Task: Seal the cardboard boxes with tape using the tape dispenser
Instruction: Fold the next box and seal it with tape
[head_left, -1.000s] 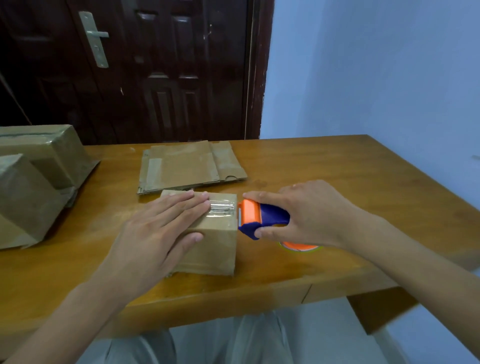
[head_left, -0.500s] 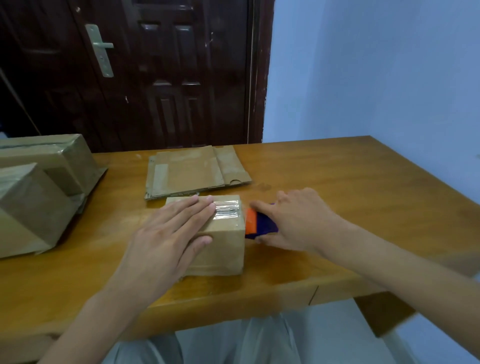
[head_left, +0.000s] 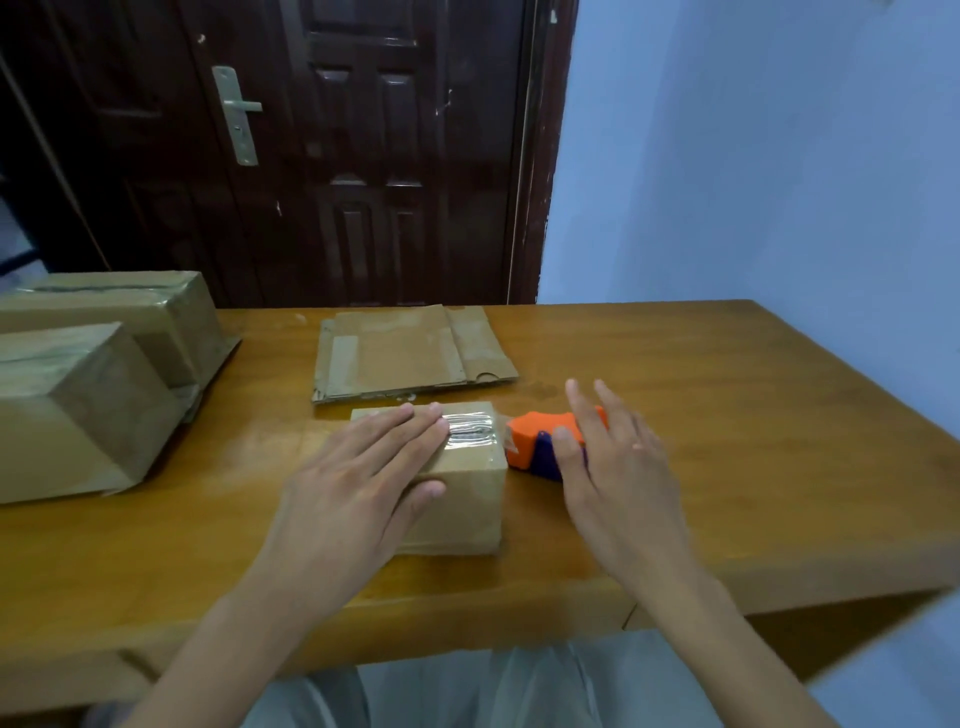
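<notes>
The left hand (head_left: 358, 483) lies flat with straight fingers on top of the small brown cardboard box (head_left: 457, 499), pressing it down on the smooth yellow-brown wooden tabletop (head_left: 727, 415). The right hand (head_left: 613, 467) is spread wide, and its thumb touches the orange and blue plastic tape dispenser (head_left: 535, 441). The dispenser sits on the tabletop just beside the box, under that hand's fingers.

I think the tape strip now needs a good rub. To do it well, keep the box still with the flat hand. Then slide the fingers along the shiny clear tape (head_left: 470, 431) and push out the wrinkles, so it sticks down over the edge.

The tape looks crinkly and glossy. The box is dull, with sharp corners. Past the fingertips lies a flat folded piece of brown cardboard (head_left: 405, 353). Far off beside the left hand are two bigger brown taped boxes (head_left: 93, 389).
</notes>
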